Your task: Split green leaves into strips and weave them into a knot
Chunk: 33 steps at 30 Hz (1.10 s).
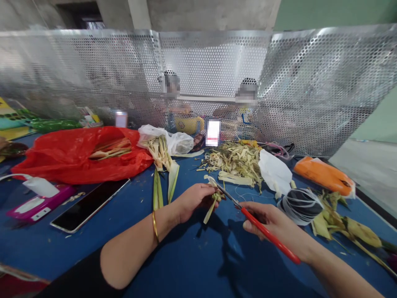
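My left hand [196, 202], a gold bangle on its wrist, pinches a small knotted piece of pale green husk [217, 198]. One strip of the piece hangs down toward the table. In my right hand [269, 217] are red-handled scissors [262, 228], their blades pointing up and left and touching or crossing the husk piece. Whether the blades are parted is hard to make out. Beyond the hands lies a heap of dried husk scraps [238, 159], with a pale flat strip [235, 178] at its near edge.
Left on the blue table [136, 231] are a red plastic bag [77, 153], a dark phone [89, 205] and a purple power strip [40, 207]. To the right sit a spool of cord [300, 206], an orange packet [324, 176] and husks [356, 225]. A perforated metal screen [214, 66] stands behind.
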{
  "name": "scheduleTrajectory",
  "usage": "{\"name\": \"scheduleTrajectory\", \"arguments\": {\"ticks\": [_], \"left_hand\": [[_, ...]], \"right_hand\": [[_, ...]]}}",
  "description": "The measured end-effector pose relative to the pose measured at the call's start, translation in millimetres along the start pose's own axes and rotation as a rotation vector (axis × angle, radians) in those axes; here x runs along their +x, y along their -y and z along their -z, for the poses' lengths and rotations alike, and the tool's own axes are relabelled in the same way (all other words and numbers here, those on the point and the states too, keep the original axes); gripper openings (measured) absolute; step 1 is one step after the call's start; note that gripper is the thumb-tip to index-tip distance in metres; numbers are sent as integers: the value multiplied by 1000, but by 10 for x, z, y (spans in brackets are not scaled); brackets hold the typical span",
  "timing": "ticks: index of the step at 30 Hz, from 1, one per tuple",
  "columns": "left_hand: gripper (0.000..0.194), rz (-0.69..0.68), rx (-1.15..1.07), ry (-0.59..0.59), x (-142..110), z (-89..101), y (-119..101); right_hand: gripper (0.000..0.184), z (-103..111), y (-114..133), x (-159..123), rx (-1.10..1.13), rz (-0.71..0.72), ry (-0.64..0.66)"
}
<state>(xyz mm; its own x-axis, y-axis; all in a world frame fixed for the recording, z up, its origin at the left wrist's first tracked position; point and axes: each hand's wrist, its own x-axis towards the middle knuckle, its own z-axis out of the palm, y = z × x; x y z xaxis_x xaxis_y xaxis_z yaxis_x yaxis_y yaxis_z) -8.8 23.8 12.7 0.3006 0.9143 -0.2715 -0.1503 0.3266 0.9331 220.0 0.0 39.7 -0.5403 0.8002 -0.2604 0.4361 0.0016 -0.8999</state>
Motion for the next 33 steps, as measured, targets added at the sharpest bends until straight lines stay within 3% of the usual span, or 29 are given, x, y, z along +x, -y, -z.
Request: {"name": "scheduleTrajectory", "arguments": {"ticks": [14,24,28,33], "left_hand": [[19,4,-13,85,-41,-6,-32],[23,-3,-24,89,-32,7,-33],[27,-28,14,104,-27,36,-24],[27,-96,-55,49,-16,52,-47]], "right_hand": [[31,-22,38,0,-44,30,-23],[34,-30,32,13,-73,91,-142],[41,-36,18,22,-75,134,-215],[55,-32,98,-21,-74,145,-158]]}}
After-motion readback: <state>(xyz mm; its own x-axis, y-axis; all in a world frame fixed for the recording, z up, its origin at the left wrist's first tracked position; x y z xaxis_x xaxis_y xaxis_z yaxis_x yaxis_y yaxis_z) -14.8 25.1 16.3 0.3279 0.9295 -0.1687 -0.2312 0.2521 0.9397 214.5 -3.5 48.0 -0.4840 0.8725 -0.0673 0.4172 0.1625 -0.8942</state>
